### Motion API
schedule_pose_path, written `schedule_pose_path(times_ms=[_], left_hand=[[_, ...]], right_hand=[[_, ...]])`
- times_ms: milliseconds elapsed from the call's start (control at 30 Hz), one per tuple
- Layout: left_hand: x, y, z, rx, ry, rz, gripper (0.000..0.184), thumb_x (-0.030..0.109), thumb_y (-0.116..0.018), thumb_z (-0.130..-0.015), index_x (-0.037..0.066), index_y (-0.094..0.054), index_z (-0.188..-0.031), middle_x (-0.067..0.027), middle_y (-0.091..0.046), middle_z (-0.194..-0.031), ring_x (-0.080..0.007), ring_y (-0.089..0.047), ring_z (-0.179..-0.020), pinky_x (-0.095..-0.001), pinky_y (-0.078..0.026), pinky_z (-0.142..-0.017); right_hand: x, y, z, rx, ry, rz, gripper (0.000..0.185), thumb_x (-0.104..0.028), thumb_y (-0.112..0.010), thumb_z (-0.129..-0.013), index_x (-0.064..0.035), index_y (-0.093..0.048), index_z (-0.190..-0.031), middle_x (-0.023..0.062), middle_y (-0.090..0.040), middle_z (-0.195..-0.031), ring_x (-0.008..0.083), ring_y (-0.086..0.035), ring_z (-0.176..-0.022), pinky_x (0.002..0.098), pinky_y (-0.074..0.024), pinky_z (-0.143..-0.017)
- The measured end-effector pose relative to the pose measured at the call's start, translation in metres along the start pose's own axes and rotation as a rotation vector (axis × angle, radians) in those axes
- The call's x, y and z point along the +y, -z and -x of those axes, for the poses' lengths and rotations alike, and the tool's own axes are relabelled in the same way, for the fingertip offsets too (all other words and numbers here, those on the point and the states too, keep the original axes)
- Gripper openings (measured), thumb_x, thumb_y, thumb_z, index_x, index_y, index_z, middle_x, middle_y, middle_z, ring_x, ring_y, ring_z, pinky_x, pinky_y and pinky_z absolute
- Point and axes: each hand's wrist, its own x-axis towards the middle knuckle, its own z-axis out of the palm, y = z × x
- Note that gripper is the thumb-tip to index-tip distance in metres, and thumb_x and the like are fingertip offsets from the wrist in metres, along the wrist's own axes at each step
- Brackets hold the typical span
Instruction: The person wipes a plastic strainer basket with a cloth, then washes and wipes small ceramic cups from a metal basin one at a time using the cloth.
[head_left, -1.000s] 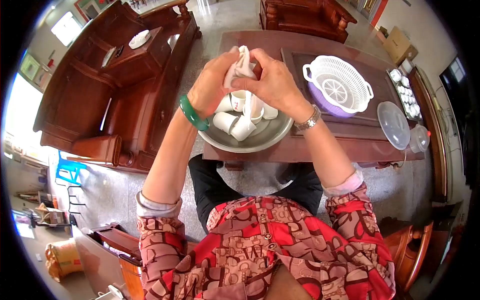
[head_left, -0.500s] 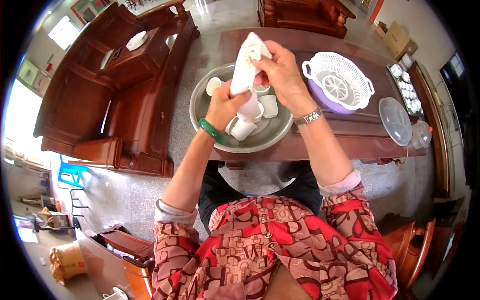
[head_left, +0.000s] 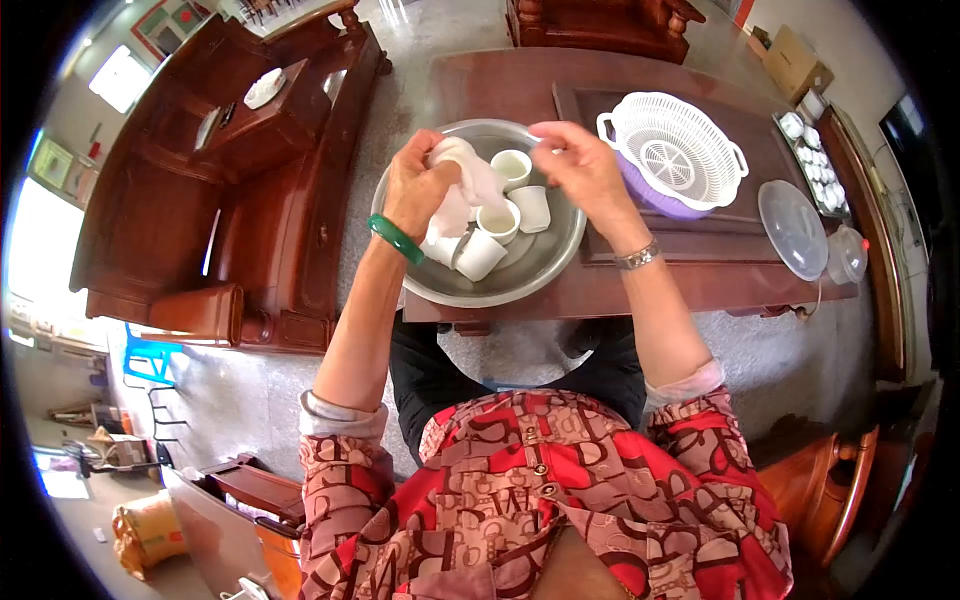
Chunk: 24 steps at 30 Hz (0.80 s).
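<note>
My left hand (head_left: 418, 185), with a green bangle at the wrist, is closed on a white cloth (head_left: 472, 178) that hangs loosely over the left side of a metal basin (head_left: 548, 275). My right hand (head_left: 578, 165) is above the basin's right rim, its fingers partly apart and a little blurred, with nothing visible in them. Several white cups lie in the basin: one upright cup (head_left: 511, 168) at the back, a tipped cup (head_left: 533, 209) on the right, and another tipped cup (head_left: 481, 256) near the front. The cloth hides part of the cups on the left.
Right of the basin on the wooden table (head_left: 640, 285), a white colander (head_left: 690, 185) sits in a purple bowl (head_left: 655, 200). Farther right are a clear lid (head_left: 792, 230), a clear container (head_left: 847, 255) and a tray of small white cups (head_left: 822, 175). A wooden sofa (head_left: 150, 220) stands left.
My hands have moved apart. The right hand has let go of the bunched cloth and shifted right; my left hand has moved left and lower, the cloth now hanging loose from it.
</note>
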Motion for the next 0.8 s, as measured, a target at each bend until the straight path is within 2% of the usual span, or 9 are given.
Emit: schedule_pose_path(times_ms=[67,167,233,300,400,567,700,767,800], left_hand=[[0.001,-0.009,0.001,-0.074,-0.002,-0.01,0.023,-0.001,-0.052,-0.07,0.0,-0.057,-0.093,-0.006,-0.06,-0.082,-0.013,-0.057,-0.073,-0.0259,-0.048,-0.066],[0.002,-0.019,0.003,-0.176,0.008,-0.001,0.029,-0.001,-0.052,-0.071,0.0,-0.055,-0.1,-0.0066,-0.06,-0.089,-0.0139,-0.058,-0.079,-0.026,-0.049,-0.072],[-0.001,-0.019,0.002,-0.221,0.129,0.267,0.034,-0.001,-0.053,-0.071,-0.001,-0.054,-0.104,-0.0094,-0.058,-0.096,-0.0164,-0.058,-0.085,-0.0281,-0.048,-0.075],[0.0,-0.019,0.008,-0.208,0.109,0.272,0.039,0.003,-0.057,-0.072,0.0,-0.05,-0.111,-0.0108,-0.057,-0.101,-0.0179,-0.057,-0.09,-0.0297,-0.047,-0.079],[0.004,-0.015,0.021,-0.27,0.035,0.268,0.064,0.017,-0.069,-0.078,0.002,-0.035,-0.13,-0.0127,-0.053,-0.114,-0.0209,-0.054,-0.103,-0.0347,-0.046,-0.088],[-0.016,-0.028,0.03,-0.385,0.041,0.303,0.062,0.017,-0.074,-0.074,0.005,-0.041,-0.125,-0.0069,-0.055,-0.109,-0.0149,-0.056,-0.097,-0.0297,-0.05,-0.078],[-0.005,-0.03,0.034,-0.337,0.155,0.233,0.04,0.015,-0.071,-0.074,0.005,-0.053,-0.109,-0.0019,-0.06,-0.083,-0.0124,-0.06,-0.071,-0.0266,-0.05,-0.06],[-0.004,-0.016,0.031,-0.301,0.343,0.203,0.033,0.008,-0.068,-0.072,0.006,-0.058,-0.104,-0.0011,-0.06,-0.088,-0.0109,-0.058,-0.075,-0.0251,-0.048,-0.06],[-0.007,-0.011,0.028,-0.254,0.343,0.201,0.03,0.006,-0.064,-0.07,0.007,-0.06,-0.1,-0.0003,-0.06,-0.087,-0.0098,-0.057,-0.074,-0.0254,-0.046,-0.058]], right_hand=[[-0.012,-0.012,0.004,-0.157,0.101,0.232,0.051,-0.026,-0.073,-0.073,-0.0004,-0.057,-0.113,0.0088,-0.061,-0.086,0.0138,-0.057,-0.065,0.0261,-0.0469,-0.06],[-0.011,-0.032,0.01,-0.27,0.081,0.192,0.038,-0.023,-0.07,-0.075,0.0012,-0.059,-0.102,0.0096,-0.062,-0.076,0.0197,-0.057,-0.065,0.0298,-0.0466,-0.061],[0.005,-0.039,0.009,-0.215,0.091,0.172,0.032,-0.02,-0.067,-0.077,0.0016,-0.059,-0.098,0.0086,-0.061,-0.073,0.0181,-0.057,-0.063,0.0291,-0.0457,-0.058],[0.011,-0.038,0.008,-0.159,0.1,0.15,0.026,-0.017,-0.065,-0.078,0.0021,-0.06,-0.095,0.0076,-0.061,-0.07,0.0164,-0.057,-0.062,0.0285,-0.0448,-0.055],[0.007,-0.029,0.007,-0.177,-0.276,-0.362,0.015,-0.012,-0.059,-0.083,-0.0015,-0.062,-0.093,0.0016,-0.061,-0.073,0.0062,-0.055,-0.059,0.0221,-0.0412,-0.046],[0.009,-0.04,0.004,-0.14,-0.26,-0.53,0.019,-0.016,-0.06,-0.084,-0.0018,-0.062,-0.096,0.0016,-0.061,-0.078,0.0067,-0.056,-0.061,0.0215,-0.0433,-0.047],[-0.01,-0.02,0.002,-0.354,-0.29,-0.324,0.024,-0.017,-0.062,-0.085,-0.0028,-0.06,-0.105,0.002,-0.061,-0.083,0.0069,-0.056,-0.065,0.0206,-0.0449,-0.053],[-0.02,-0.014,0.001,-0.31,-0.026,0.199,0.033,-0.019,-0.064,-0.08,0.0011,-0.059,-0.105,0.0107,-0.064,-0.08,0.0188,-0.061,-0.066,0.0286,-0.0485,-0.059],[-0.02,-0.018,0.002,-0.196,0.125,0.321,0.044,-0.012,-0.062,-0.077,-0.0011,-0.052,-0.118,0.0161,-0.064,-0.095,0.0266,-0.063,-0.078,0.0317,-0.0498,-0.064]])
